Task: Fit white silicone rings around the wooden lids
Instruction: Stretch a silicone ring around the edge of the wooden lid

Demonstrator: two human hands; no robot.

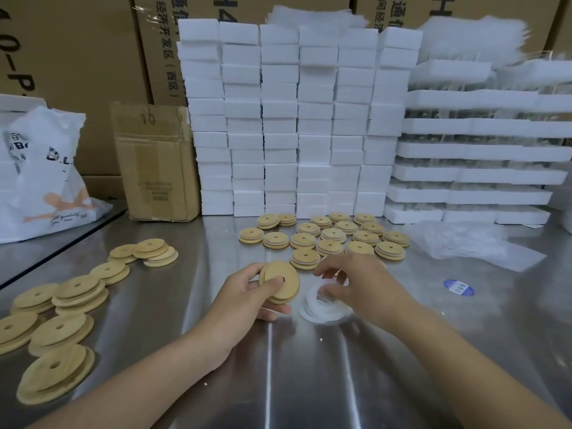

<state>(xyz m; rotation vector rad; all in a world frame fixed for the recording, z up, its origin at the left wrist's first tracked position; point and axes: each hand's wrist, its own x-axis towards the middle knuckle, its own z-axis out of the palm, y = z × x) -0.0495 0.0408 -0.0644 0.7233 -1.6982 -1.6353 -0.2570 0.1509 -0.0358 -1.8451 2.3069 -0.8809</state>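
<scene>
My left hand point(247, 294) grips a round wooden lid point(280, 281) with a centre hole, tilted above the steel table. My right hand point(356, 286) pinches a white silicone ring point(322, 294) just above a small pile of white rings point(322, 311) lying on the table beside the lid. Bare wooden lids point(62, 308) lie in loose stacks at the left. Behind my hands sit several lids with white rings fitted point(331, 238), set out in rows.
The steel table point(309, 382) carries tall stacks of white foam blocks point(294, 119) at the back, foam trays point(479, 150) at right, and a clear plastic bag point(470, 243). A small cardboard box point(154, 162) and a white bag point(40, 174) stand at the left. A blue sticker point(458, 287) lies right.
</scene>
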